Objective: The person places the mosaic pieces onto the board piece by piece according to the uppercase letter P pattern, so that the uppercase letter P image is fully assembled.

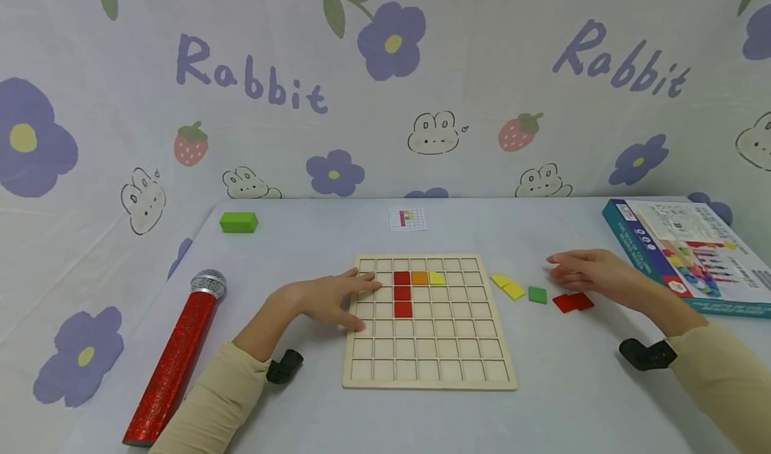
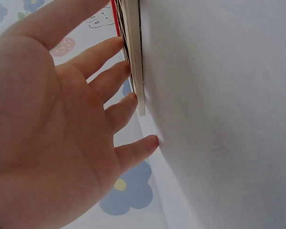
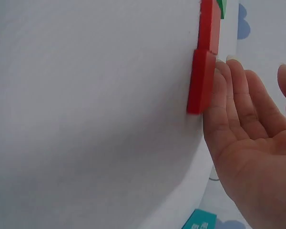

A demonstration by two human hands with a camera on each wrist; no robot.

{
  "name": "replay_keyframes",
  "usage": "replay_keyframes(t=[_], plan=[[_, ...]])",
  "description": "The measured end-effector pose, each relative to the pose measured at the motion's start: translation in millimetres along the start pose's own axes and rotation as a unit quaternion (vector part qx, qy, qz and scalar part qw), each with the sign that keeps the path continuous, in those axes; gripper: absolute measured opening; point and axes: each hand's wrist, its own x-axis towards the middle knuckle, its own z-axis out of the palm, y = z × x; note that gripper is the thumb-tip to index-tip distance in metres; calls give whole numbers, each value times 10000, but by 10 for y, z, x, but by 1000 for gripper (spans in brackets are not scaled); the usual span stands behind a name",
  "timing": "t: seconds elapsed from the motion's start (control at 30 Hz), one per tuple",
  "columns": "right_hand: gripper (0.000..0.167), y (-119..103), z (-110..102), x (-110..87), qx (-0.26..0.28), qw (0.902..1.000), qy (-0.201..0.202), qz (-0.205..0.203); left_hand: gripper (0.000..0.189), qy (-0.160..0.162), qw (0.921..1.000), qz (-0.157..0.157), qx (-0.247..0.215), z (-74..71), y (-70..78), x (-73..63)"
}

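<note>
A wooden grid board lies on the table. In its cells sit three red tiles in a column, an orange tile and a yellow tile. My left hand rests on the board's left edge, fingers spread; the left wrist view shows the board's edge by the fingertips. My right hand hovers just beyond two loose red tiles, fingers extended. In the right wrist view the fingers are beside these red tiles, with nothing seen in the palm.
Right of the board lie two yellow tiles and a green tile. A pattern card lies behind the board. A game box is far right; a green block and a red microphone are at left.
</note>
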Motion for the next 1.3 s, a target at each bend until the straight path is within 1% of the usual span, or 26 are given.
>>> replay_keyframes(t=[0.1, 0.3, 0.47, 0.6, 0.7, 0.77, 0.87, 1.03, 1.3], plan=[[58, 31, -28, -61, -210, 9997, 127, 21, 74, 5, 10000, 24, -44, -2, -4, -3], [58, 90, -67, -175, -793, 9964, 310, -42, 74, 1, 10000, -51, 2, -11, -7, -7], [54, 174, -96, -258, -1000, 9937, 462, -208, 75, -4, 10000, -81, -13, -19, -2, -7], [52, 187, -109, -317, -1012, 9929, 389, -486, 75, -3, 9999, -111, 21, -30, 0, -8], [52, 172, -111, -347, -1158, 9905, 302, -684, 74, 7, 9999, -119, 35, -34, 0, -6], [52, 163, -107, -353, -1329, 9871, 255, -853, 74, 12, 9999, -125, 33, -33, -1, -9], [51, 155, -101, -350, -1514, 9837, 223, -943, 74, 19, 9999, -117, 28, -29, -9, -7], [50, 137, -89, -334, -1602, 9830, 182, -884, 74, 19, 9999, -102, 7, -27, -16, 0], [47, 88, -60, -332, -1833, 9796, 199, -798, 74, 3, 10000, 10, -60, -23, -18, -5]])
